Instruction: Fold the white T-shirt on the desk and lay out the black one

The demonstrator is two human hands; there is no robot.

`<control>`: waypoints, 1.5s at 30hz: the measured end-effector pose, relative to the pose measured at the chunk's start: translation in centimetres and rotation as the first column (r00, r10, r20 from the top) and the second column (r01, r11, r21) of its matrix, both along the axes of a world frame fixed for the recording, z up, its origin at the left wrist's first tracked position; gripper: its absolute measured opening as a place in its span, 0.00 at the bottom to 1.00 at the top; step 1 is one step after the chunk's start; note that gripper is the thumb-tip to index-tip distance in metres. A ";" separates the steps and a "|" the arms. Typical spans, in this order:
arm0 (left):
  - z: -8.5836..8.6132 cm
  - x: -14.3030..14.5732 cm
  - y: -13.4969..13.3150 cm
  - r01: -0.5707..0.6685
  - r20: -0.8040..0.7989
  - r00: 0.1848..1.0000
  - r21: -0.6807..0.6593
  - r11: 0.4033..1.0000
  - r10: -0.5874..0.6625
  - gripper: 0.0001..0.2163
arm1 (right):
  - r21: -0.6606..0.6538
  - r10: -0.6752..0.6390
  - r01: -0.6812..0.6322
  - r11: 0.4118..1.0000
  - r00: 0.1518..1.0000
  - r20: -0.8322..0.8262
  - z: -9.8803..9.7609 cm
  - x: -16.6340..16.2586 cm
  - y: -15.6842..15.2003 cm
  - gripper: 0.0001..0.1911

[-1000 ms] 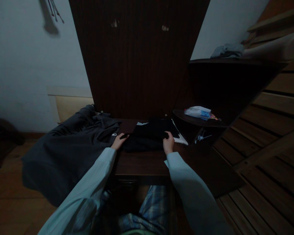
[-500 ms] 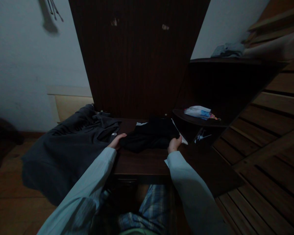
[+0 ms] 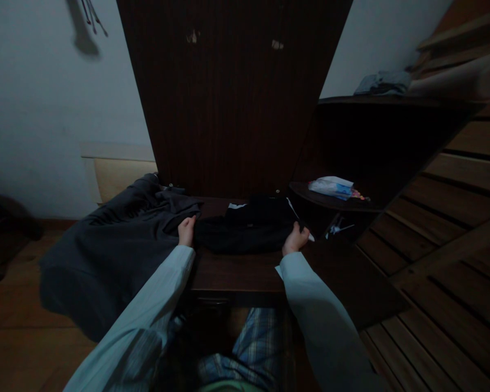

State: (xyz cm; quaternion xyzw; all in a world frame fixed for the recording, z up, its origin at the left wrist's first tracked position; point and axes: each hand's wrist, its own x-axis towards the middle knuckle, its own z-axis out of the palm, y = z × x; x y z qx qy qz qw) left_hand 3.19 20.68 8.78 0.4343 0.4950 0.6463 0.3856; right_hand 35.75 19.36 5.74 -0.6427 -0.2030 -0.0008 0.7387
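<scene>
A black garment with white edging (image 3: 245,235) lies across the dark wooden desk, its exact kind too dark to make out. My left hand (image 3: 187,231) is closed on its left end. At the right end, my right hand (image 3: 295,239) grips the cloth between thumb and fingers. Between the two hands the near edge is drawn out fairly straight. White patches of the cloth show at its far left corner and beside my right hand. Just left of my left hand lies a dark grey garment (image 3: 118,256), heaped over the desk's left side and hanging down.
The desk top (image 3: 237,272) ends just ahead of my lap. On the right, a corner shelf (image 3: 338,204) holds a plastic packet (image 3: 332,187), with folded cloth (image 3: 384,83) on the upper shelf. Wooden slats (image 3: 453,218) run along the right side.
My left hand has moved left and slightly up, its fingers now curled tighter. The black garment is stretched wider and its near edge is straighter. My right hand has barely shifted.
</scene>
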 end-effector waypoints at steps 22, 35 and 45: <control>-0.6 1.1 -0.9 0.391 -0.812 0.543 0.020 0.920 -0.213 0.15 | -0.413 0.613 -0.478 0.775 0.408 0.677 2.4 -4.7 -2.7 0.18; -0.4 0.9 -1.0 0.400 -0.838 0.496 -0.012 0.916 -0.228 0.12 | -0.678 0.710 -0.331 0.657 0.574 0.408 2.8 -4.6 -3.0 0.08; 0.4 1.1 -2.0 0.313 -0.902 0.432 0.162 0.936 0.011 0.08 | -0.720 0.696 -0.239 0.651 0.567 0.441 3.3 -5.1 -3.6 0.18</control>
